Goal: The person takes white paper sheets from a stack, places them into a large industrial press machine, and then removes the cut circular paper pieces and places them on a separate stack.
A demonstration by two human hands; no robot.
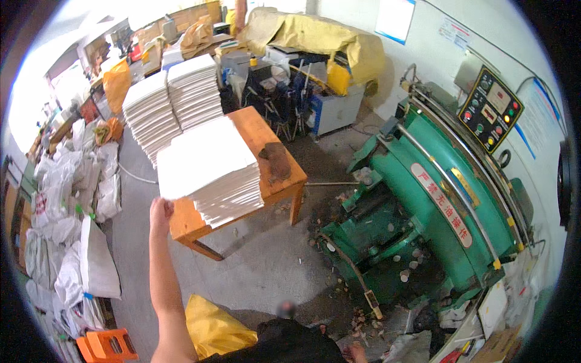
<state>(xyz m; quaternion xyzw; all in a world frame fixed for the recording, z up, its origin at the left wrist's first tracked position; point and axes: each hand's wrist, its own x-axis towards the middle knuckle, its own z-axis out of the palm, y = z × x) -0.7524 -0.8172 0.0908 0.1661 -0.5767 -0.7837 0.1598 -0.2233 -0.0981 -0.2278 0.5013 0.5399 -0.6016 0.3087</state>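
Observation:
On a wooden table [245,124] stands a near stack of white sheets [233,193], with thick, slightly uneven layers. My left arm reaches up to it, and my left hand [161,216] is closed at the near left corner of the top white sheet [203,154], seemingly pinching it; the fingertips are partly hidden. Low in the view, beside my dark clothing, my right hand [356,352] shows only in part, and its fingers are not clear. A brown cloth-like piece [276,162] lies on the table to the right of the stack.
Behind rise two taller white stacks [193,78]. To the right stands a big green machine [417,181] with a control panel [491,109] and a foot lever [372,302]. White sacks [100,260] line the left; an orange stool [107,346] and yellow sack [215,327] lie near me.

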